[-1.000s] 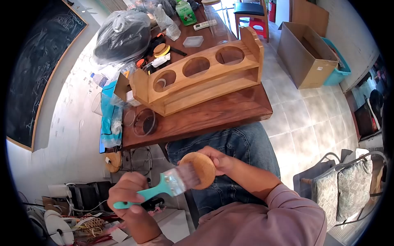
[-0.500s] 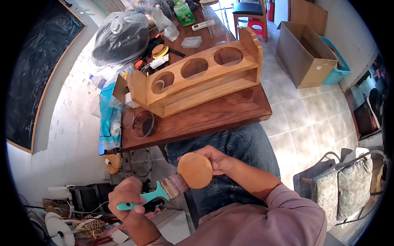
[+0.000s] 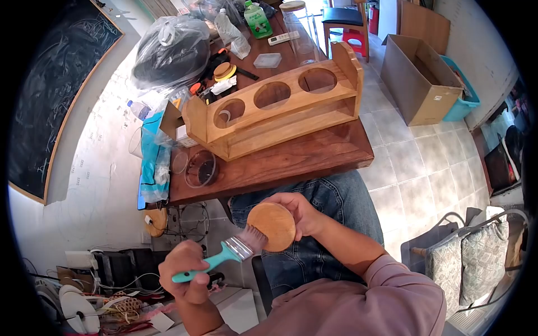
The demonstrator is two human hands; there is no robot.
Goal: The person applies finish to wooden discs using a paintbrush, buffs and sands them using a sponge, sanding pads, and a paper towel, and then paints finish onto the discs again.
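My left hand (image 3: 184, 270) is closed around the turquoise handle of a paintbrush (image 3: 221, 259). Its bristles touch the lower left part of a round wooden disc (image 3: 273, 225). The disc is tilted with its flat face toward me, and my right hand (image 3: 297, 211) grips its upper right edge; some of those fingers are hidden behind it. Both hands are above my lap, in front of a wooden table (image 3: 291, 162). On the table stands a wooden rack (image 3: 280, 119) with three round holes. A clear container (image 3: 202, 169) with dark contents sits near the table's front left corner.
A plastic-bagged bundle (image 3: 171, 53), a green bottle (image 3: 258, 21), a remote (image 3: 283, 38) and a glass jar (image 3: 300, 36) crowd the far table. A cardboard box (image 3: 414, 84) stands on the floor at right. Cables and loose items (image 3: 120, 308) lie at lower left.
The brush has moved up and right, so its bristles now overlap the disc's face rather than its left edge. The disc has shifted slightly right and up. The view has shifted a little.
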